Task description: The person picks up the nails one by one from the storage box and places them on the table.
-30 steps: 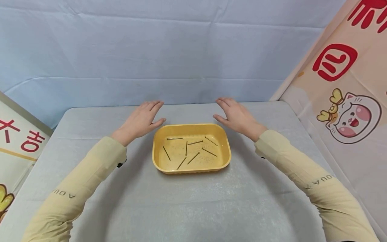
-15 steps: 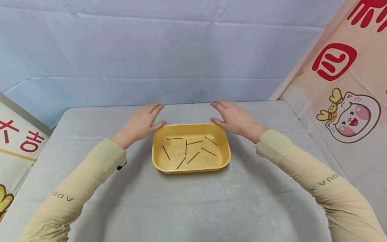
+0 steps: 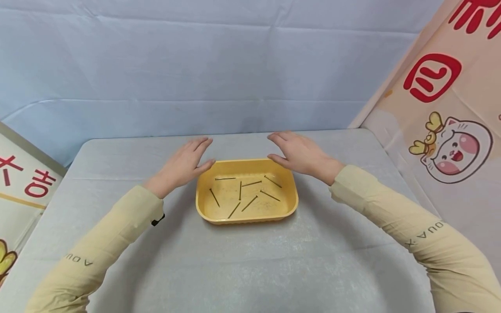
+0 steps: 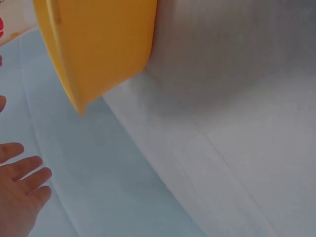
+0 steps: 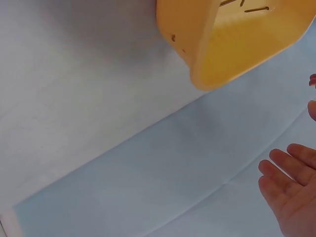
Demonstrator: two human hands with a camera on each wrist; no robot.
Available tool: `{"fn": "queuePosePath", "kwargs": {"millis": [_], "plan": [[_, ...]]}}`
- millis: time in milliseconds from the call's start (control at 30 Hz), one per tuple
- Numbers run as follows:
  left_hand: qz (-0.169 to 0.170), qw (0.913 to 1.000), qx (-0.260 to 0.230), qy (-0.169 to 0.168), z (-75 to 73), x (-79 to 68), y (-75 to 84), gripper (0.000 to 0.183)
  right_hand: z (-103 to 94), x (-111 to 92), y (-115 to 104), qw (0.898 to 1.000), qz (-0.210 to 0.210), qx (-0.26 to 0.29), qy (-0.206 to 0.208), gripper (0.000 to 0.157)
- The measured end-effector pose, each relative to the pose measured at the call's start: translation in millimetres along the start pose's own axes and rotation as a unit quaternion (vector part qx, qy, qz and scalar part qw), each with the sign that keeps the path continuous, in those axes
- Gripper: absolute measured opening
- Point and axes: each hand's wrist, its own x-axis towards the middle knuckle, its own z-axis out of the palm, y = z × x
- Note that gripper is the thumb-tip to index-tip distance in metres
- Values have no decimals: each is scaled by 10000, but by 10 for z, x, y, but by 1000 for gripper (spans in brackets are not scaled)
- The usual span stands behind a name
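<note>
A shallow yellow plastic tray with rounded corners sits on the table. Several thin dark nails lie scattered and apart on its floor. At the tray's back left corner is my left hand, fingers extended and thumb overlapping the rim from above in the head view. My right hand hovers behind the back right corner, fingers extended toward the middle. Both hands hold nothing. The left wrist view shows my left palm apart from the tray's wall; the right wrist view shows my right palm likewise apart.
A grey cloth covers the table. Behind it hangs a pale blue cloth backdrop. Printed panels stand on both sides, the right panel with a cartoon cat and red characters, the left panel with red characters.
My right hand has moved left and slightly down, nearer the tray. The left hand has sunk slightly. Tray and nails keep their places; the whole view has shifted a little.
</note>
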Motion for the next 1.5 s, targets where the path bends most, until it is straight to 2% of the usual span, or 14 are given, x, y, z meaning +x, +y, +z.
{"fn": "queuePosePath", "kwargs": {"millis": [667,867,1133,1500], "plan": [[-163,9990,-355,196,98,-115,114,59,-94,14,-216,9992,-393,38,-97,48],[-165,9985,-428,311,160,-152,159,57,-104,38,-257,9990,-430,54,-129,47],[-370,9966,-615,401,255,-194,176,54,-118,82,-295,9984,-531,-22,-176,44],[-503,9927,-811,744,375,-271,213,49,-113,138,-386,9976,-565,-67,-402,40]]}}
